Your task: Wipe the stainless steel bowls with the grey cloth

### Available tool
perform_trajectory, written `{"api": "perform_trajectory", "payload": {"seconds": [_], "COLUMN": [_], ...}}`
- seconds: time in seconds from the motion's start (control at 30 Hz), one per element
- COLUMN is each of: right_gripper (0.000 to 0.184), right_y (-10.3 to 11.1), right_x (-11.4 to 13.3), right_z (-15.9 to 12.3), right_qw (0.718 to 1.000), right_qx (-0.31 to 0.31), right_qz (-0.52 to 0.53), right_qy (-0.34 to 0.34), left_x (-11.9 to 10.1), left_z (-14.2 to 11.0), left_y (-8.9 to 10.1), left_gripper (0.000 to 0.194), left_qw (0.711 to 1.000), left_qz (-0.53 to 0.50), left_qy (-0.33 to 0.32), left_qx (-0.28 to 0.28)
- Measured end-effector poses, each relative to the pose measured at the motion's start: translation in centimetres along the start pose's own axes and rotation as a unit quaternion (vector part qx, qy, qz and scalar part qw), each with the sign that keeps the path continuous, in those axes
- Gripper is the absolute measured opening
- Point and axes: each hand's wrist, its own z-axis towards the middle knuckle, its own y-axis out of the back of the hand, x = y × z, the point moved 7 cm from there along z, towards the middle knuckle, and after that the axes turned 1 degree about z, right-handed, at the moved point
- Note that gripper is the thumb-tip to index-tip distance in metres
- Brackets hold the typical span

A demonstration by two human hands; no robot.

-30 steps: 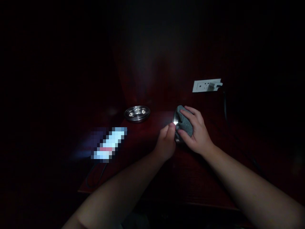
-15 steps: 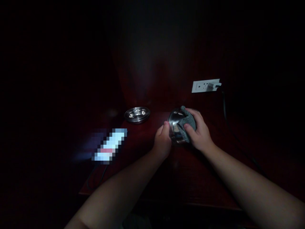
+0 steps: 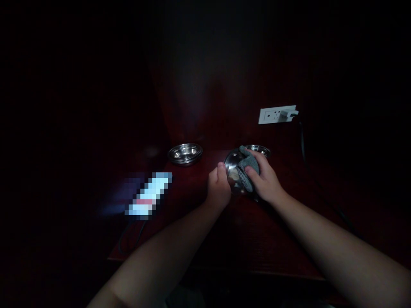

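The scene is very dark. My left hand grips the left rim of a small steel bowl, which is tilted toward me above a dark red wooden table. My right hand presses a grey cloth into the bowl, fingers curled round the cloth. Just behind my right hand another steel bowl rests on the table.
A stack of steel bowls sits at the back left of the table. A lit, blurred-out screen lies at the left with a cable running toward the front edge. A white wall socket with a plugged-in charger is on the back wall.
The bowl has turned so its shiny inside faces me more, and the cloth has slid from over its top down to its right side. A second bowl now shows behind my right hand.
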Motion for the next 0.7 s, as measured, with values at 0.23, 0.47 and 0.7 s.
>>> {"api": "perform_trajectory", "payload": {"seconds": [0.23, 0.47, 0.7], "right_gripper": [0.050, 0.049, 0.048], "right_y": [-0.06, 0.03, 0.05], "right_x": [-0.02, -0.19, -0.47], "right_z": [-0.01, -0.01, -0.09], "right_qw": [1.000, 1.000, 1.000], "right_qx": [0.003, 0.003, -0.001], "right_qz": [-0.001, -0.006, 0.000], "right_qy": [-0.004, -0.007, -0.014], "left_x": [0.32, 0.25, 0.53], "left_z": [0.20, 0.28, 0.22], "left_y": [-0.02, 0.11, 0.00], "left_gripper": [0.047, 0.047, 0.047], "left_qw": [1.000, 1.000, 1.000], "left_qz": [0.011, 0.009, -0.008], "left_qy": [-0.005, -0.013, -0.002], "left_qx": [0.000, -0.003, -0.004]}}
